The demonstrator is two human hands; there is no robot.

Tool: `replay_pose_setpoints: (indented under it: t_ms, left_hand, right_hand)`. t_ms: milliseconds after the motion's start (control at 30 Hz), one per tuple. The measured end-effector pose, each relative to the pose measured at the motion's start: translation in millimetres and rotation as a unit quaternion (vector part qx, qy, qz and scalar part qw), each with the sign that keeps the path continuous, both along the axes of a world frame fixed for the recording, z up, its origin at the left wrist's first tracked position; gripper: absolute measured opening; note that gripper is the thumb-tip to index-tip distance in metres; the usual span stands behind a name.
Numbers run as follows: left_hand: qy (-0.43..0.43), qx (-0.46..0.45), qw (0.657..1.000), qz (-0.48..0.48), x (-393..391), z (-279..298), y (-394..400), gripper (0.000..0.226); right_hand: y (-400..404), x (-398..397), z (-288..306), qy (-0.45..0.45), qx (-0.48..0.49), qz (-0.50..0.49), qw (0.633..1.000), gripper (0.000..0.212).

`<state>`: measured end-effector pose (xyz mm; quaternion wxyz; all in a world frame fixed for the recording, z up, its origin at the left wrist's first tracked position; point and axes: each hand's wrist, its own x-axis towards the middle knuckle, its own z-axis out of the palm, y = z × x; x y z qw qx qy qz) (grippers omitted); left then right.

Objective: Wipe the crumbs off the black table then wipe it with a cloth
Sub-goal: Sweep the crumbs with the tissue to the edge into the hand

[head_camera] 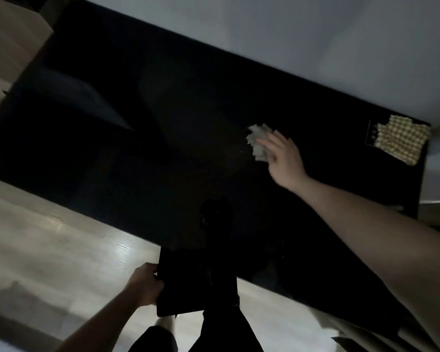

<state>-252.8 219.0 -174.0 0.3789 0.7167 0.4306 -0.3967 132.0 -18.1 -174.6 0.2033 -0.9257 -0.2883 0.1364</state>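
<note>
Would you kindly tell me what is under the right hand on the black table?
A crumpled white tissue lies under the right hand's fingers, on the black table. Crumbs beneath it are hidden.

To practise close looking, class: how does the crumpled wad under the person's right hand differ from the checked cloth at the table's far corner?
The crumpled white wad is bunched and plain pale; the checked cloth lies spread flat with a yellow-green check pattern. The right hand presses on the wad mid-table, while nothing touches the cloth, which sits at the corner of the black table. The wad looks smaller than the cloth. Both rest on the tabletop.
</note>
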Motion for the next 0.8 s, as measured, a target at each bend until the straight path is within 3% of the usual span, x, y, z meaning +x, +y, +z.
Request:
replay_pose_setpoints:
  t_ms: [133,333,467,533,600,800]
  left_hand:
    - [-0.01,-0.001,0.999,-0.049,-1,6,-6,0.018]
    - [0.012,-0.006,0.994,-0.105,-4,8,-6,0.024]
    - [0.015,-0.006,0.993,-0.116,-8,4,-2,0.017]
    - [0.021,-0.008,0.993,-0.113,-8,3,1,0.014]
    - [0.023,-0.009,0.994,-0.107,-8,1,6,0.024]
    - [0.021,-0.008,0.995,-0.098,-11,-6,12,0.038]
  right_hand:
    - [3,-110,8,0.004,0.015,0.032,0.999,0.07]
    - [4,-274,8,0.121,0.055,0.123,0.983,0.085]
    - [17,-337,26,0.214,0.175,0.061,0.959,0.051]
    - [23,-335,37,0.237,0.206,-0.017,0.949,0.049]
    - [27,-306,43,0.23,0.227,-0.09,0.942,0.056]
    - [44,-135,52,0.075,0.164,-0.184,0.966,0.055]
